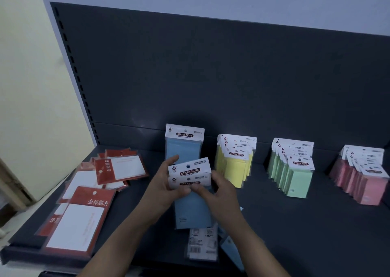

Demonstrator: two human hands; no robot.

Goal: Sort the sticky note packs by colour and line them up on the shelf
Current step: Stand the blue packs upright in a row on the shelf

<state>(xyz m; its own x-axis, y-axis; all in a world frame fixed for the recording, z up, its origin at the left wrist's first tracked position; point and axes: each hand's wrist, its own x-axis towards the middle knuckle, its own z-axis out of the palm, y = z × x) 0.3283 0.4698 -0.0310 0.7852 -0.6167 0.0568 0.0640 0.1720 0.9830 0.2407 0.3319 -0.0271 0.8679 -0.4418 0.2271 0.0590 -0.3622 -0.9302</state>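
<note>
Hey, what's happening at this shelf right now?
A person is holding blue sticky note packs over the shelf, with the left hand and right hand both gripping them. One blue pack already leans against the back panel. A yellow row, a green row and a pink row stand lined up to its right. Red packs lie loose at the left.
</note>
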